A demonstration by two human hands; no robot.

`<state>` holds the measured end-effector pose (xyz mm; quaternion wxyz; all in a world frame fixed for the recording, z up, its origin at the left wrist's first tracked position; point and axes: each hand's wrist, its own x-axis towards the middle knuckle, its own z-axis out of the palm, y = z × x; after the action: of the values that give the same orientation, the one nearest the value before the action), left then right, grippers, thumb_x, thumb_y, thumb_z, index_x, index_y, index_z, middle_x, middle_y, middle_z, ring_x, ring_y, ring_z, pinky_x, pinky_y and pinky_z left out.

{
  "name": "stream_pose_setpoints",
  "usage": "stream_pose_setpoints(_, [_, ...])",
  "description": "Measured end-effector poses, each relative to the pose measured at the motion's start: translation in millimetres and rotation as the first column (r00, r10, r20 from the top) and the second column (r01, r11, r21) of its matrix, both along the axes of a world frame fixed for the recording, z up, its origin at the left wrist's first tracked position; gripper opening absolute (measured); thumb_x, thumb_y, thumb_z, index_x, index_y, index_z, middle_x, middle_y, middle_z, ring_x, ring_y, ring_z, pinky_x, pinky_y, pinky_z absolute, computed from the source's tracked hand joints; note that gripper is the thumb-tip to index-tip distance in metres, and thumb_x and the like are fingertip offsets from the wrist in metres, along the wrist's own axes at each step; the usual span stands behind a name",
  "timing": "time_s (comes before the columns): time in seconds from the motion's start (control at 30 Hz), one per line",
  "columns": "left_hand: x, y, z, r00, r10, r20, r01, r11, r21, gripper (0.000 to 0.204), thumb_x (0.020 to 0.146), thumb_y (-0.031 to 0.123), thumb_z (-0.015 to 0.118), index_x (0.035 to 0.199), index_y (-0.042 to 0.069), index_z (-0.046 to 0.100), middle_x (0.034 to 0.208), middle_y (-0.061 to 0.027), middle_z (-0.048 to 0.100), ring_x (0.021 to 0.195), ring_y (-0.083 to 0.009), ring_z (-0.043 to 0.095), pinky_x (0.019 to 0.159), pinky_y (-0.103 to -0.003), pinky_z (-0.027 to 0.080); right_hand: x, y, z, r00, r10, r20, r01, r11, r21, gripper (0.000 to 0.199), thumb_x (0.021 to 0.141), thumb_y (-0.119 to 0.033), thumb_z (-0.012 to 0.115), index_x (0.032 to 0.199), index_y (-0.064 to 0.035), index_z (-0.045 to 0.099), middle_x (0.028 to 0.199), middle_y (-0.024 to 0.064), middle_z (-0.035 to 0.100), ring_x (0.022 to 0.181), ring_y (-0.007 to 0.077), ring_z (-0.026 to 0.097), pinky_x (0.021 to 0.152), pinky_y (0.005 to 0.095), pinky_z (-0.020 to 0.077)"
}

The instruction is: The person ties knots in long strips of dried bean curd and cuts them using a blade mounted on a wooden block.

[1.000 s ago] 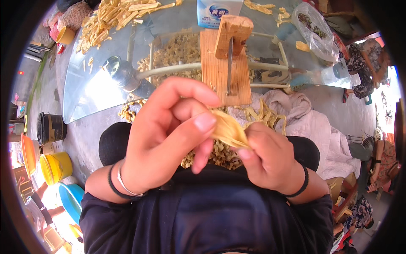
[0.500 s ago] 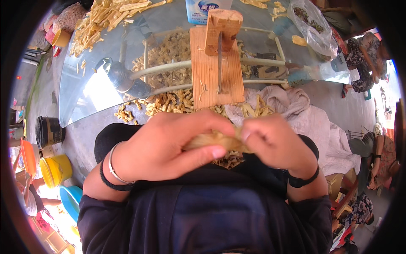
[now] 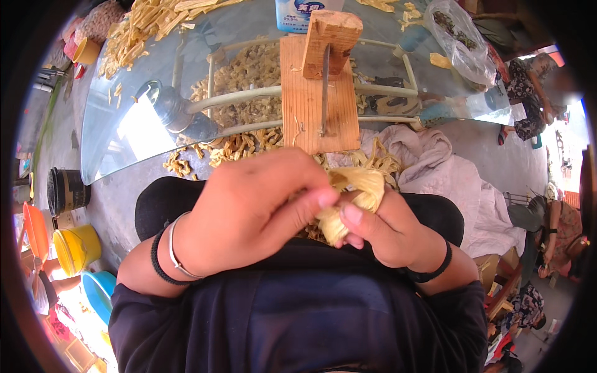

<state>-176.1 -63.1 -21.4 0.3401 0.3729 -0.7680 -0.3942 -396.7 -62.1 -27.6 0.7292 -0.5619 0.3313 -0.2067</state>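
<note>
Above my lap, a pale yellow, wrinkled strip (image 3: 368, 184) is bent into a loop between my hands. My right hand (image 3: 398, 227) is closed round it, thumb pressed on the folded part. Beside it, my left hand (image 3: 252, 208) is closed in a pinch at the strip's left side; the other fingers curl out of sight. Just beyond stands a wooden board (image 3: 292, 93) with an upright block (image 3: 333, 40) and a thin metal blade (image 3: 324, 99). More yellow strips (image 3: 382, 160) lie on the cloth behind my right hand.
A glass table (image 3: 242, 56) bears a heap of long strips (image 3: 146, 31) at far left and a clear plastic bag (image 3: 460, 40) at far right. Short knotted pieces (image 3: 239, 144) lie below its edge. A pinkish cloth (image 3: 466, 193) spreads at right; buckets (image 3: 78, 248) stand at left.
The strip, stretched low between both hands before, is now looped up over my right fingers. My left hand has risen slightly, and my right hand has turned so its thumb shows.
</note>
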Motion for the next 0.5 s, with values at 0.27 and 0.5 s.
stream_pose_setpoints(0.27, [-1.8,0.0,5.6,0.992,0.019,-0.122,0.019,0.952,0.307,0.021,0.098,0.017,0.059,0.106,-0.001,0.055,0.082,-0.0004,0.059,0.062,-0.0056,0.055,0.058,-0.02,0.047,-0.1,-3.1,3.0,0.996,-0.083,-0.039,0.063,0.926,-0.371,0.024,0.099,-0.016,0.049,0.084,-0.0019,0.06,0.071,0.0072,0.06,0.063,0.0192,0.057,0.06,0.0324,0.045])
stream_pose_setpoints(0.5, [-18.2,2.9,-13.4,0.987,0.01,-0.158,-0.063,0.94,-0.336,0.016,0.087,0.006,0.071,0.094,0.003,0.057,0.082,-0.0062,0.061,0.062,-0.0179,0.056,0.055,-0.028,0.044,7.0,-5.2,-17.1,0.972,-0.218,0.087,0.235,0.914,-0.331,0.021,0.099,-0.022,0.056,0.092,-0.0021,0.06,0.073,0.0016,0.056,0.062,0.0121,0.049,0.059,0.029,0.0423])
